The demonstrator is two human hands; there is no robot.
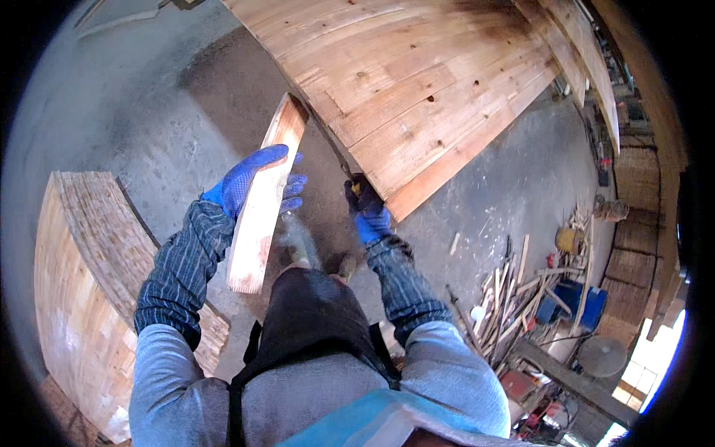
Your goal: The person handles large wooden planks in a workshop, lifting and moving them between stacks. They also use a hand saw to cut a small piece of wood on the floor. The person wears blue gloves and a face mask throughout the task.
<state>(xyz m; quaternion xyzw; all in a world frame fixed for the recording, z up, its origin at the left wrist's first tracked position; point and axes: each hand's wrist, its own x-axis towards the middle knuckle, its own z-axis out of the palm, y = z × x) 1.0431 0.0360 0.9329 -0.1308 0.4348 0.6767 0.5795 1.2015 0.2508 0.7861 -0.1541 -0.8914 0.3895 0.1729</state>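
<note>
My left hand (252, 177), in a blue coated glove, grips a short pale wooden board (269, 201). The thumb side lies at the board's left edge and the fingertips show past its right edge. The board is held lengthwise, its upper end close to the edge of a large jointed-wood panel (417, 97). At that panel's near corner is my right hand (366, 206), in a blue glove with dark fingers. Its fingers are curled, with a small yellowish spot between them; what they hold is too dark to make out.
A tall stack of wooden panels (97, 246) stands at the left. Offcuts and sticks (514, 294) are heaped on the concrete floor (477, 171) at the right, beside a blue container (585, 304). More thin boards (588, 59) lean at the upper right.
</note>
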